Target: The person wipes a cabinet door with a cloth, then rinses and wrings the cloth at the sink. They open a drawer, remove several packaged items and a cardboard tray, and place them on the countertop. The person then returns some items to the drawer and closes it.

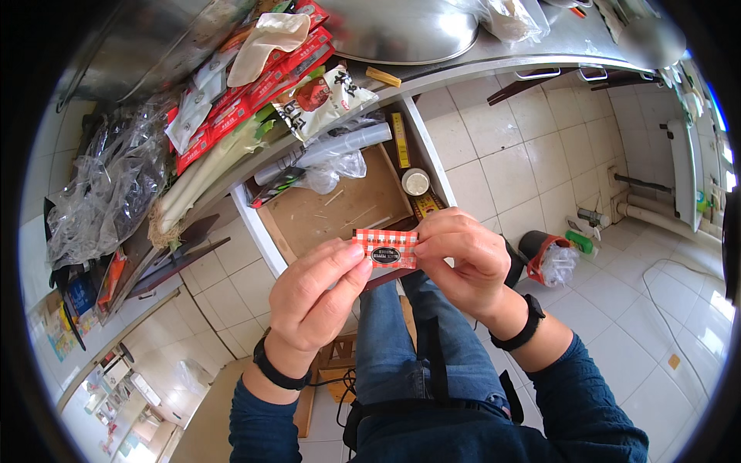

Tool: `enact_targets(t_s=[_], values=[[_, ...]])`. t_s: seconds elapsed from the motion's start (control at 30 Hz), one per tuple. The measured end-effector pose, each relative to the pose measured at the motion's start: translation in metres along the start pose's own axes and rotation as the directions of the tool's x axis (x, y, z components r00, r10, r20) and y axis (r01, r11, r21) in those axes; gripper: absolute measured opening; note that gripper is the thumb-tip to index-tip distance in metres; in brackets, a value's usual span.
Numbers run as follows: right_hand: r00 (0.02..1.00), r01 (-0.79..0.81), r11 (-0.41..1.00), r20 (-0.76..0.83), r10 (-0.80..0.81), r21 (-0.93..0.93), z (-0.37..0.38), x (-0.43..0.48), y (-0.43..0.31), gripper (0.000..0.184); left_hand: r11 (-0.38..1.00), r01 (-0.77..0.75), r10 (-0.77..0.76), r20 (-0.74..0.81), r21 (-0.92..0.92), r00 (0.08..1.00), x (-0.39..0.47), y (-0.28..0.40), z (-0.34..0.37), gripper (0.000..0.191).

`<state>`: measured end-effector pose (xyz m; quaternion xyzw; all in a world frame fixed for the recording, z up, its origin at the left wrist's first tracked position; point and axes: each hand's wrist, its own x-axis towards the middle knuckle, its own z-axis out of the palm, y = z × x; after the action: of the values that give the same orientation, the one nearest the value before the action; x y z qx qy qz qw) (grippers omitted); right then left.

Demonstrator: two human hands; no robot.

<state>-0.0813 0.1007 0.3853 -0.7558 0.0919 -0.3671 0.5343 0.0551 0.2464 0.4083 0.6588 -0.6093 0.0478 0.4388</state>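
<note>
Between my two hands, over the front of an open drawer, is a small red-and-white checked black pepper powder packet [386, 249]. The fingertips of my left hand [321, 289] pinch its left edge, and those of my right hand [463, 260] pinch its right edge. The packet lies flat between them with its printed side up. Beneath and beyond it, the drawer [336, 211] holds a roll of clear plastic [347, 144], crumpled plastic bags, a round white-topped container [415, 182] and yellow boxes [400, 142].
On the counter at upper left lie leeks [202, 173], red packets [231, 116], a white food packet [324, 101] and clear plastic bags [110, 185]. A large round metal lid [399, 29] is at the back. A bin [541, 254] stands on the tiled floor at right.
</note>
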Motion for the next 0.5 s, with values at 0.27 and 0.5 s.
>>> enact_targets(t_s=[0.27,0.5], values=[[0.996,0.084,0.996,0.020,-0.084,-0.023,0.002,0.001,0.002,0.027,1.000,-0.008,0.008,0.004,0.023,1.000,-0.003,0.003,-0.007,0.025],[0.995,0.088,0.996,0.038,-0.088,-0.008,0.011,0.005,0.001,0.027,1.000,0.003,-0.003,0.032,0.007,0.999,-0.010,0.002,-0.019,0.030]])
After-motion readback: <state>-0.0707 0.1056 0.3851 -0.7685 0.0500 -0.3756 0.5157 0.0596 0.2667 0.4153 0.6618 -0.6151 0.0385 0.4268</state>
